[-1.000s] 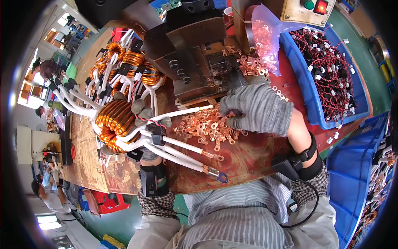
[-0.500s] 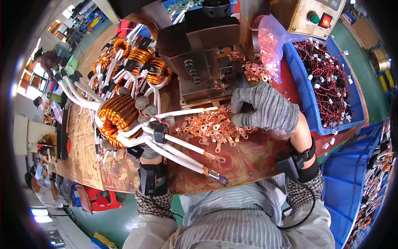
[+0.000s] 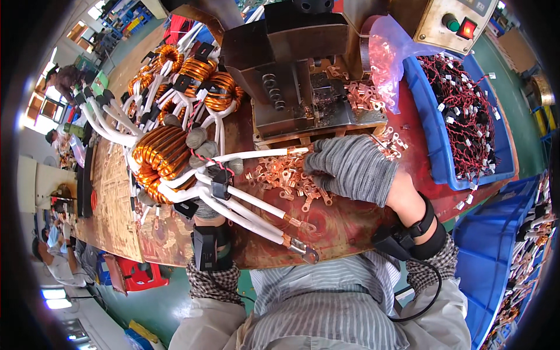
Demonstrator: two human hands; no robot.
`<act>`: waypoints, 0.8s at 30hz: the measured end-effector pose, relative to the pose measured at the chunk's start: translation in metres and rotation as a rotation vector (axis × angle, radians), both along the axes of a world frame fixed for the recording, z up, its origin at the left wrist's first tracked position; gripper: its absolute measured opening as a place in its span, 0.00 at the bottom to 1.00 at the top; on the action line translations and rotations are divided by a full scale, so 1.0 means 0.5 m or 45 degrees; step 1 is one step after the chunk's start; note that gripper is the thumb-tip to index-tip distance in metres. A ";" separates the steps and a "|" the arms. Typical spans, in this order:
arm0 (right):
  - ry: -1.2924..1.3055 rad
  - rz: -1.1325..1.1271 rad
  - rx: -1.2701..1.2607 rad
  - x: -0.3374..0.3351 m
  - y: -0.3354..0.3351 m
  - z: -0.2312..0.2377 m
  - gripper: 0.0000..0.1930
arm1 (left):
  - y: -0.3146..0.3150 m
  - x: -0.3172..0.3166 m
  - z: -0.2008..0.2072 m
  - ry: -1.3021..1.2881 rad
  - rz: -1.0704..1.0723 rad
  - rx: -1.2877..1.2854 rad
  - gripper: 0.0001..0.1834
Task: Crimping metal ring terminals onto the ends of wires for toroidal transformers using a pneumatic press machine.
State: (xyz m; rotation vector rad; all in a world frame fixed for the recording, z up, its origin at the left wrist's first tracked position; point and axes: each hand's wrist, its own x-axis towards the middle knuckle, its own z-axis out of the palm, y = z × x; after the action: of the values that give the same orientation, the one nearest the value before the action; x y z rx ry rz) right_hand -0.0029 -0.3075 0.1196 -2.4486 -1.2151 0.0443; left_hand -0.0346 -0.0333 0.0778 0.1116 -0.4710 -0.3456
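My left hand (image 3: 201,147), in a grey knit glove, is wrapped round a toroidal coil (image 3: 160,153) wound with copper wire. Thick white cables come out of the coil; two of them end in copper lugs, one lug (image 3: 309,254) nearest me. Another white cable (image 3: 256,154) points right, its bare copper tip beside the fingertips of my gloved right hand (image 3: 353,168). The right fingers are bent together at that tip, over a loose heap of copper lugs (image 3: 286,178). Whatever they pinch is hidden. A twisted red-and-black wire (image 3: 207,158) lies across the coil.
A dark metal press (image 3: 286,70) stands behind the heap, with lugs on its bed. More wound coils (image 3: 198,70) are piled at the back left. A blue bin (image 3: 434,146) of red-and-black wires sits at right, beside a clear bag (image 3: 385,64) of lugs. A control box (image 3: 452,26) is above.
My right hand has moved left and slightly down, from the heap's right side to the cable's bare tip. The left hand still holds the coil, almost unmoved.
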 end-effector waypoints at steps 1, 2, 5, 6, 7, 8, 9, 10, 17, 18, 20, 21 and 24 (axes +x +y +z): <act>-0.007 0.026 0.098 0.004 -0.001 -0.003 0.10 | 0.001 -0.002 -0.002 0.001 0.001 0.003 0.23; -0.017 0.046 0.192 0.008 -0.006 -0.004 0.09 | -0.001 0.003 -0.002 0.000 -0.003 0.000 0.24; 0.152 0.052 0.366 0.015 -0.021 0.005 0.10 | -0.003 0.006 -0.003 -0.001 -0.006 -0.004 0.25; 0.144 0.052 0.368 0.015 -0.027 0.014 0.10 | -0.005 0.005 0.001 -0.006 -0.010 -0.001 0.25; 0.293 0.016 0.409 0.014 -0.033 0.024 0.11 | -0.007 0.006 0.004 -0.012 -0.011 0.000 0.26; 0.450 -0.016 0.449 0.016 -0.033 0.029 0.13 | -0.004 0.005 0.004 -0.011 -0.005 0.002 0.26; 0.443 -0.031 0.496 0.014 -0.033 0.030 0.14 | -0.003 0.005 0.005 -0.009 -0.002 0.004 0.27; 0.442 -0.027 0.497 0.018 -0.031 0.033 0.14 | -0.001 0.004 0.004 -0.008 0.004 0.007 0.27; 1.134 -0.096 0.928 0.014 -0.035 0.046 0.12 | -0.010 0.005 0.006 -0.010 -0.003 0.000 0.31; 1.132 -0.096 0.929 0.013 -0.036 0.043 0.12 | -0.011 0.005 0.006 -0.008 -0.005 0.000 0.31; 1.146 -0.042 1.044 0.010 -0.029 0.042 0.12 | -0.013 0.004 0.006 -0.007 -0.004 0.002 0.32; 1.148 -0.044 1.045 0.009 -0.026 0.045 0.12 | -0.014 0.003 0.005 -0.003 -0.004 -0.001 0.33; 1.116 -0.100 0.977 0.008 -0.024 0.053 0.11 | -0.017 0.004 0.004 0.001 -0.002 -0.001 0.34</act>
State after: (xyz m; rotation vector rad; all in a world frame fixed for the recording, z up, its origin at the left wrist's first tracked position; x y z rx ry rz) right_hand 0.0013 -0.3194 0.1460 -1.5072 -0.5702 0.4762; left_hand -0.0324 -0.0418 0.0796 0.1101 -0.4708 -0.3470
